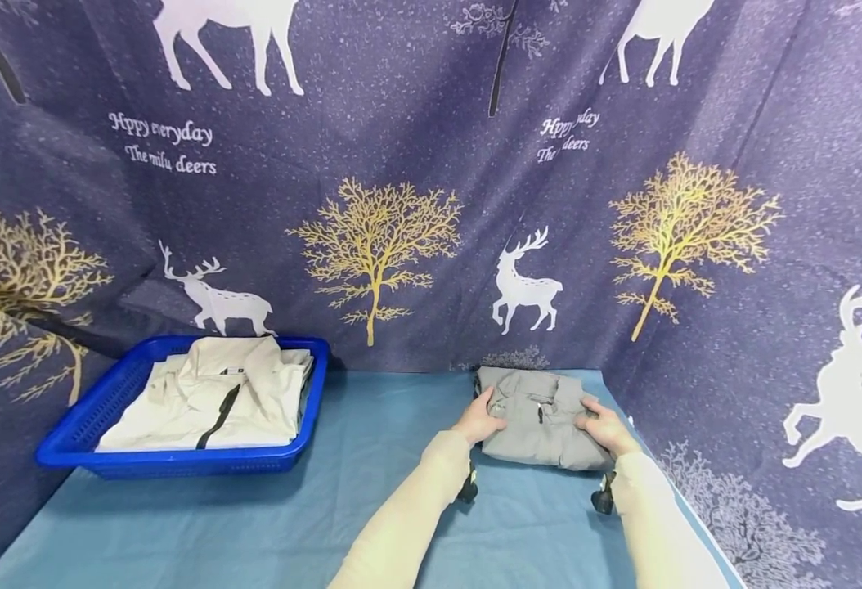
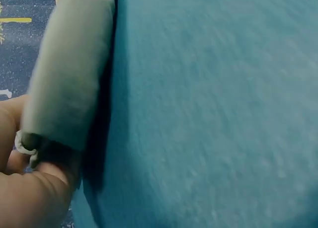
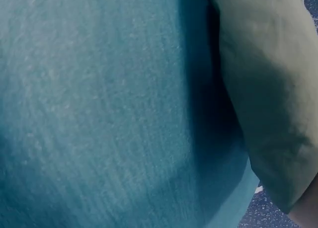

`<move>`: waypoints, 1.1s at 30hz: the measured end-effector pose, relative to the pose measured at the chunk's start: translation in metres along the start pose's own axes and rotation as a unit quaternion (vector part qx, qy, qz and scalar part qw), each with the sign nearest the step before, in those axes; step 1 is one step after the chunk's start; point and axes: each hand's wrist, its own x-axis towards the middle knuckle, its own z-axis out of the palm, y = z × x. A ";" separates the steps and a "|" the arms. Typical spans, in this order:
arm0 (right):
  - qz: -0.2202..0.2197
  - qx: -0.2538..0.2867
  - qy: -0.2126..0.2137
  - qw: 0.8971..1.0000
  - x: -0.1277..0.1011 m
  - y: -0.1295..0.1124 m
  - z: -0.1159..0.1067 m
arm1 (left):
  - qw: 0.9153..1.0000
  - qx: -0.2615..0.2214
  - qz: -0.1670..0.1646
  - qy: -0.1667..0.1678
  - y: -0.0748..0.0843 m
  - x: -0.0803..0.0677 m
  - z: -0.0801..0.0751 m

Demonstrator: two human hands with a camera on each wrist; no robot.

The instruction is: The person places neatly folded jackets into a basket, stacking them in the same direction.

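Observation:
A folded grey jacket (image 1: 537, 446) with a small dark zip pull lies at the far right of the blue table. My left hand (image 1: 479, 419) grips its left side, the thumb lying over the top. On the opposite side, my right hand (image 1: 604, 427) holds the right edge. The left wrist view shows the jacket's rolled-looking side (image 2: 74, 64), with fingers of the left hand (image 2: 37, 198) around its end. In the right wrist view the jacket (image 3: 268, 79) fills the right side, and only a sliver of the hand (image 3: 307, 208) shows.
A blue plastic basket (image 1: 181, 465) stands at the left of the table, holding a folded cream garment (image 1: 188, 413) with a black strip, on top of other folded cloth. A dark patterned curtain (image 1: 416, 123) hangs behind and along the right edge.

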 end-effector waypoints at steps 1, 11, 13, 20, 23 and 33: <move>-0.004 -0.003 -0.002 1.000 -0.001 0.000 0.000 | 1.000 -0.008 0.001 -0.001 -0.001 0.001 -0.001; -0.068 -0.051 0.013 0.996 -0.007 -0.010 -0.001 | 0.999 0.018 0.017 -0.035 0.002 -0.009 -0.013; -0.082 -0.058 0.023 0.995 -0.008 -0.014 -0.001 | 0.999 0.029 0.020 -0.033 0.003 -0.011 -0.016; -0.116 -0.082 0.064 0.988 -0.015 -0.032 -0.001 | 0.998 0.048 0.031 -0.034 0.008 -0.017 -0.032; -0.124 -0.099 0.081 0.984 -0.020 -0.040 -0.003 | 0.997 0.061 0.043 -0.032 0.011 -0.017 -0.038; -0.149 -0.090 0.124 0.977 -0.038 -0.067 0.000 | 0.990 0.099 0.100 -0.028 0.023 -0.029 -0.067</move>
